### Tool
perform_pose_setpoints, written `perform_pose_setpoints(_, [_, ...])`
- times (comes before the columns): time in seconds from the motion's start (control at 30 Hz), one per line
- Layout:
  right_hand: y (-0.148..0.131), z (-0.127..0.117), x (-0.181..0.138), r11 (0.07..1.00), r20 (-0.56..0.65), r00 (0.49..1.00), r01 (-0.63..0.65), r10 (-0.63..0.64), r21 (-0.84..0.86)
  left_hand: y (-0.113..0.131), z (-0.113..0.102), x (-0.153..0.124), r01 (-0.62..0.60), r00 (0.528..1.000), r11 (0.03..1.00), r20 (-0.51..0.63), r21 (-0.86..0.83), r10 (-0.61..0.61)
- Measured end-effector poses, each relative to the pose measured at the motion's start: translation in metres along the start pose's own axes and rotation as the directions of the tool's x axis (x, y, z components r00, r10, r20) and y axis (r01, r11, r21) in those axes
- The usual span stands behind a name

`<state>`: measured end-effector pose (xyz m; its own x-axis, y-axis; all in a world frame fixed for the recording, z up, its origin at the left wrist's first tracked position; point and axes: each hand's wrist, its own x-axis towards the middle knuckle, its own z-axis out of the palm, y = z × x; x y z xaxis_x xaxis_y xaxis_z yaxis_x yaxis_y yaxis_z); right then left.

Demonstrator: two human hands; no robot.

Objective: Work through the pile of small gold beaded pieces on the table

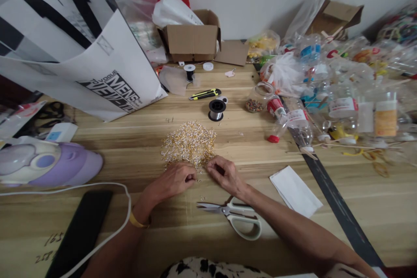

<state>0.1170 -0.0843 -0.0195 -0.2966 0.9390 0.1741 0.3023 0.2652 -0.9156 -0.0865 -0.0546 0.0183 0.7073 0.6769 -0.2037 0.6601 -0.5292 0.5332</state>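
A loose heap of small gold and clear beads (189, 142) lies on the wooden table (130, 139). At its near left edge, my left hand (176, 179) is closed, thumb and fingertips pressed together. My right hand (224, 174) pinches at the near right edge, a short gap from the left. Whatever sits between the fingertips of either hand is too small to make out. Just below them are a few loose beads (202, 199). Scissors with pale handles (244, 221) lie near my right forearm, blades slightly apart and pointing left.
Beyond the heap are a wire spool (216, 110), a yellow-black utility knife (205, 94) and a black-thread spool (189, 73). Plastic bottles (342, 104) crowd the right. A folded white paper (296, 191), a white bag (97, 65), a phone (81, 230) and a white cable (128, 204) surround the work area.
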Motion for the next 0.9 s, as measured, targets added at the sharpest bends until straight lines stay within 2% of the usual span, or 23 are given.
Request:
perform_pose_setpoints(0.4, [0.0022,0.0017,-0.0003,1.0,-0.004,1.0,-0.002,0.002,-0.003,0.0082,0.0023,0.0017,-0.032,1.0,0.999,0.0,0.031,0.032])
perform_pose_setpoints(0.7, [-0.0002,0.0009,-0.0001,1.0,0.0,1.0,0.0,0.0,0.001,0.0054,0.0043,0.0011,-0.025,1.0,0.999,-0.011,0.04,0.025])
perform_pose_setpoints(0.9, [-0.0012,0.0006,0.0001,1.0,-0.006,1.0,-0.005,0.005,-0.006,0.005,-0.0008,-0.0003,-0.021,1.0,1.0,-0.01,-0.014,0.021])
